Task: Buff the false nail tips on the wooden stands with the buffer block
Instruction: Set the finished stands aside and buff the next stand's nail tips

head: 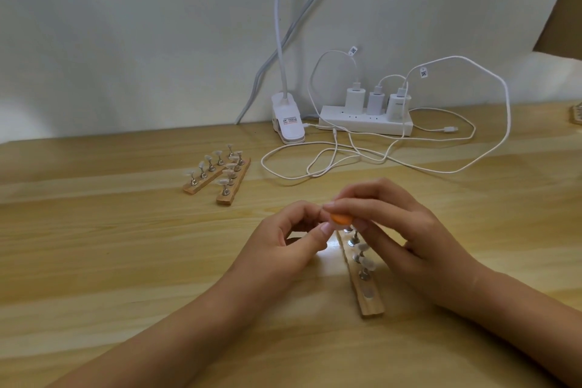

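We see both hands meeting just above the far end of the near wooden stand (369, 299), which lies on the table (126, 261) between the wrists. The right hand (406, 230) curls its fingers over the small orange-and-white buffer block (339, 219) and pinches it between fingertips and thumb. The left hand (288, 235) is curled too, with thumb and forefinger brought together right at the block's left edge. We cannot tell what, if anything, they pinch there.

Under the right hand, pale nail tips (367, 263) sit on metal pegs along the stand, and its near end shows a bare round metal spot. Two more stands (217, 175) with nail tips lie side by side well off to the left, further back. By the wall are a white power strip (365, 126) with three chargers, looping white cables (472, 164) and a lamp clip (288, 123).
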Available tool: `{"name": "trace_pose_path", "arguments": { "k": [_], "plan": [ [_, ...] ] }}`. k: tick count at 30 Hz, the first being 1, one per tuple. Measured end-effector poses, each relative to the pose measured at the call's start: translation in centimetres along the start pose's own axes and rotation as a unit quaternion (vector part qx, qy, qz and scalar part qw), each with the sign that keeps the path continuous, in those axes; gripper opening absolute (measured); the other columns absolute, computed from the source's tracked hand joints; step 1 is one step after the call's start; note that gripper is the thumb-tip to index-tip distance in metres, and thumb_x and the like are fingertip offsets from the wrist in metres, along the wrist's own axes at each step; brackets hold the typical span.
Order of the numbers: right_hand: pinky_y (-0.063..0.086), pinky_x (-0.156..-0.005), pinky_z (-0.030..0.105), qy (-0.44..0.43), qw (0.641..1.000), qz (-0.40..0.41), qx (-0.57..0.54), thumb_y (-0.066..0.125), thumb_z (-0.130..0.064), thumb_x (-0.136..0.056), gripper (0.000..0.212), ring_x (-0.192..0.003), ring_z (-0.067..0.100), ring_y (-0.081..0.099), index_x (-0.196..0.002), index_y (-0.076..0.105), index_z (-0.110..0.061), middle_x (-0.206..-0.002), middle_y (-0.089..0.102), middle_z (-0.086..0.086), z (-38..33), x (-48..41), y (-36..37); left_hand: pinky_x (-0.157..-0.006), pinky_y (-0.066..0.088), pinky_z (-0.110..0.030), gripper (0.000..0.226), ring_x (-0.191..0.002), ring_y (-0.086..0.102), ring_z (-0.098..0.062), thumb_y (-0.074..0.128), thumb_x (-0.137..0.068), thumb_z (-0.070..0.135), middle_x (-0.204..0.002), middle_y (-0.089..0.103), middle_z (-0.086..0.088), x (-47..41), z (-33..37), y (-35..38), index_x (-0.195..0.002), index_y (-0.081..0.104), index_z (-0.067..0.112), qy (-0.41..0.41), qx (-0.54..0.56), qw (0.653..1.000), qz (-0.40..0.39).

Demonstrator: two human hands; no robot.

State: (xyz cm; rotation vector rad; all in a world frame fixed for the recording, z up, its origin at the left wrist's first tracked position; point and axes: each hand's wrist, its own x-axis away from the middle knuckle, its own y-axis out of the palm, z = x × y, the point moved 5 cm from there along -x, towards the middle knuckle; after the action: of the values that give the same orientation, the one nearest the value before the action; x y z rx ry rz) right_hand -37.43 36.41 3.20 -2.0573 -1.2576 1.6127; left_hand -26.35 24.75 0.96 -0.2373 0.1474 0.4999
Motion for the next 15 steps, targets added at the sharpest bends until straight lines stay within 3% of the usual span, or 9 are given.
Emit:
{"name": "trace_pose_path", "arguments": {
  "k": [2, 5, 8, 15],
  "plan": [
    [0.050, -0.092, 0.034, 0.016, 1.000, 0.006, -0.001, 0.055, -0.006, -0.098, 0.027, -0.113, 0.017, 0.059, -0.123, 0.066, -0.011, -0.117, 0.059, 0.005, 0.29, -0.03, -0.08, -0.088, 0.052, -0.035, 0.008, -0.086, 0.062, -0.003, 0.061, -0.092, 0.016, -0.087, 0.067, 0.009, 0.04, 0.01, 0.03, -0.096, 0.068, 0.014, 0.002, 0.005, 1.000, 0.000],
    [0.049, -0.092, 0.030, -0.005, 1.000, -0.002, 0.000, 0.050, -0.008, -0.098, 0.029, -0.113, 0.017, 0.058, -0.123, 0.066, -0.010, -0.118, 0.059, 0.004, -0.01, 0.03, 0.04, -0.087, 0.053, -0.033, 0.012, -0.087, 0.063, -0.005, 0.064, -0.091, 0.023, -0.091, 0.068, 0.002, 0.02, -0.05, 0.08, -0.098, 0.069, 0.014, 0.008, -0.001, 1.000, -0.006],
    [0.049, -0.093, 0.031, 0.015, 1.000, 0.012, 0.009, 0.055, -0.003, -0.097, 0.028, -0.112, 0.015, 0.059, -0.122, 0.066, -0.010, -0.116, 0.060, 0.004, 0.48, -0.08, -0.27, -0.085, 0.052, -0.030, 0.011, -0.082, 0.061, -0.001, 0.062, -0.087, 0.029, -0.084, 0.065, 0.012, -0.03, -0.25, 0.02, -0.092, 0.068, 0.020, 0.002, 0.008, 1.000, -0.008],
    [0.049, -0.092, 0.033, 0.010, 1.000, 0.009, 0.019, 0.056, -0.002, -0.096, 0.029, -0.111, 0.017, 0.060, -0.122, 0.066, -0.011, -0.115, 0.060, 0.004, 0.49, -0.08, -0.29, -0.090, 0.052, -0.038, 0.017, -0.084, 0.062, -0.002, 0.062, -0.085, 0.028, -0.088, 0.066, 0.010, -0.14, -0.28, -0.04, -0.095, 0.068, 0.016, 0.001, 0.009, 1.000, -0.006]
  ]
}}
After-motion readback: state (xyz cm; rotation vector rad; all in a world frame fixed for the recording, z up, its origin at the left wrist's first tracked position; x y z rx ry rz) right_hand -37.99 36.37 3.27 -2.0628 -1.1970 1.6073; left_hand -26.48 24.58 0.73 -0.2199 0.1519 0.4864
